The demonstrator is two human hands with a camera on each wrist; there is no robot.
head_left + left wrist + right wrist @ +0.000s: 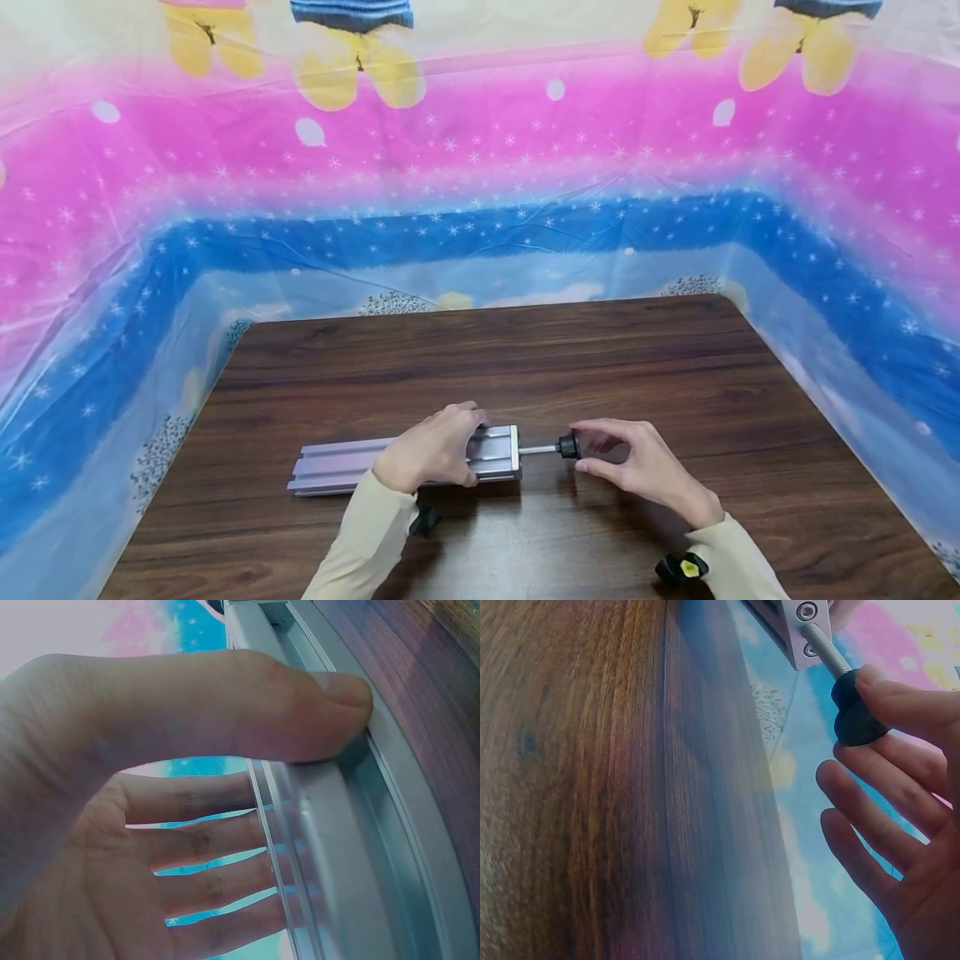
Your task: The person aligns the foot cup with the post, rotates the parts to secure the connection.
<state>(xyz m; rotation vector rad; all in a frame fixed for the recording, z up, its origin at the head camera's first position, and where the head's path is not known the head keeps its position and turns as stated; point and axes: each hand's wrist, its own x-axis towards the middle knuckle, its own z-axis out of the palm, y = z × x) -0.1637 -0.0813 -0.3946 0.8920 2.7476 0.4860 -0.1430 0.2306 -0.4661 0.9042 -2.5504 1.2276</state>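
An aluminium extrusion profile (337, 463) with long slots lies on the table. My left hand (435, 446) grips it near its right end, the thumb (330, 712) on the near side and the fingers on the far side. An end plate (795, 637) with socket-head screws caps that end. From the plate sticks out a threaded rod (826, 649), which carries a black levelling foot (855, 709). My right hand (637, 462) pinches the foot between thumb and index finger; the other fingers are spread in the right wrist view. How deep the rod sits in the plate is hidden.
The brown wood-grain table (480, 358) lies under both hands. A printed pink and blue cloth (480, 167) hangs around its back and sides. Black wrist devices (681, 570) sit at both sleeves.
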